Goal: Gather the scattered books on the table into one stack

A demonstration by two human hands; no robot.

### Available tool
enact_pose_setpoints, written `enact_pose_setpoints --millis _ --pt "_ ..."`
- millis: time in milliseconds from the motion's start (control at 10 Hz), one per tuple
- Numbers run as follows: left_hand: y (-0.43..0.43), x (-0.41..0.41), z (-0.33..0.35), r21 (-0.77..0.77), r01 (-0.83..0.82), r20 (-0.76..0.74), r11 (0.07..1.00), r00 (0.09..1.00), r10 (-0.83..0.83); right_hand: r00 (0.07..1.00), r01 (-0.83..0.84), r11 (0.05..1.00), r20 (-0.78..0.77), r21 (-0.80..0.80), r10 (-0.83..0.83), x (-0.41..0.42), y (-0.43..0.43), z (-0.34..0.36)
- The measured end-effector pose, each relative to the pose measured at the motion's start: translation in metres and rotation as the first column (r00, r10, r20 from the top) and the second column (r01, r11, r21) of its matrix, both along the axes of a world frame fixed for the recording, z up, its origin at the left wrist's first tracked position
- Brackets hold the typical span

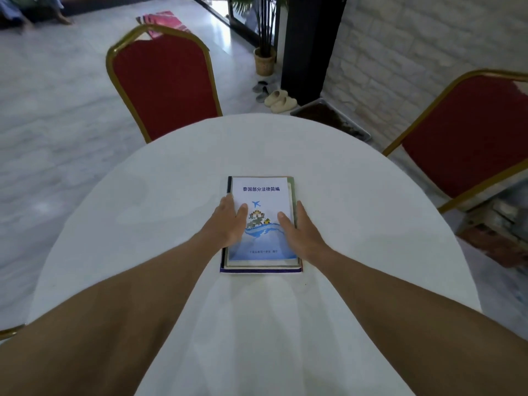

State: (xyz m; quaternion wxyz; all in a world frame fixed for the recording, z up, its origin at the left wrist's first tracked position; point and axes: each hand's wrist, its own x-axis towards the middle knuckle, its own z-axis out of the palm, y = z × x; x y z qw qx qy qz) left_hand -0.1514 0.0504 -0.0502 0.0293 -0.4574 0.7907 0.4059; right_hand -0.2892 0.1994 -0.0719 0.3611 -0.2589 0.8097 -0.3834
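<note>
White table (357, 195), stack (261, 224) titled "泰国部分法律简编"

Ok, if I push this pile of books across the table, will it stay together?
The stack probably slides easily: the white table looks smooth. Its edges are uneven, so the thin top booklet may shift. With the left hand and right hand flanking it, it should stay together.
</note>
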Motion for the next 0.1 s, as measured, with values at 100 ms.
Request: enact_pose_setpoints --millis 100 --pt "0.0082 -0.0038 0.038 -0.175 0.104 0.076 0.979 0.993 -0.092 0.986 -0.086 0.993 -0.137 0.076 0.096 -0.0069 0.0063 0.0314"
